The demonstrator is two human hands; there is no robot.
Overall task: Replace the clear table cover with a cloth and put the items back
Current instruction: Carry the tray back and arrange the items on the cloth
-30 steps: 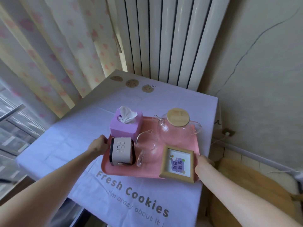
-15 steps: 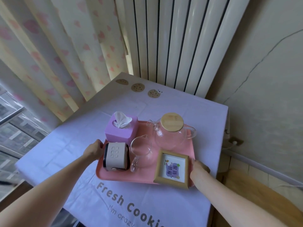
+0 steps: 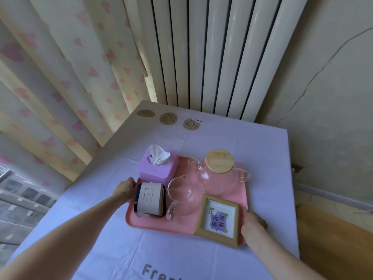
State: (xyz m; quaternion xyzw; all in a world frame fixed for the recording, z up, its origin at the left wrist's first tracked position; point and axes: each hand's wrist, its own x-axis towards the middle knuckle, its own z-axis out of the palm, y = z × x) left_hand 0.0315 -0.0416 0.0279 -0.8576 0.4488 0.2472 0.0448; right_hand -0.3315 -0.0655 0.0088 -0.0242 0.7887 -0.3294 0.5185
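The cloth (image 3: 113, 229) is matt fabric, softly creased. The tray (image 3: 153, 225) looks like smooth matt plastic. The teapot (image 3: 214, 182) and the pitcher (image 3: 180, 197) are clear glossy glass. The lid (image 3: 219, 161) and the picture frame (image 3: 199, 217) are pale wood (both matt). The radiator (image 3: 212, 57) is glossy, and the curtain (image 3: 60, 77) is thin cloth.

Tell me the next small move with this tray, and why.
Probably let go: the left hand and right hand grip the ends of the pink tray, which looks to sit flat on the cloth, loaded with the items.
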